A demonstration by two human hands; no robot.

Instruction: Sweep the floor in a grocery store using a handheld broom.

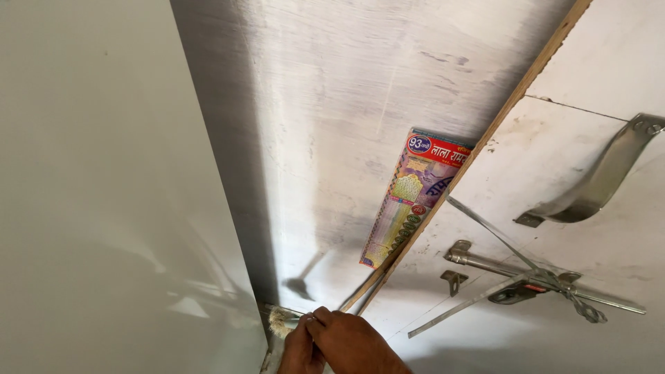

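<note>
The two hands sit together at the bottom edge of the view, and it is hard to separate them. The left hand (299, 350) is curled shut, and it appears to pinch a thin handle; exactly what it holds cannot be confirmed. The right hand (353, 343) lies closed over and beside it, knuckles up; whether it grips anything of its own cannot be told.

Just left of the fingers is a small brush (280, 321) with pale, frayed bristles. It is pressed into the corner where the white panel (104, 194) meets the whitewashed wall (332, 104). Judged from the pose, both hands crowd low and close so the bristles reach into that narrow seam.

The brush head is short, off-white and splayed, with a dark gap behind it.

Outward, a wooden strip (485, 138) runs diagonally up to the right. A colourful printed calendar (412, 197) is tucked against its left side, flat on the wall. Right of the strip, a second white board carries a curved metal bracket (603, 180), a metal rod (485, 263) on small clips, and thin flat metal strips (457, 308) crossing it.
</note>
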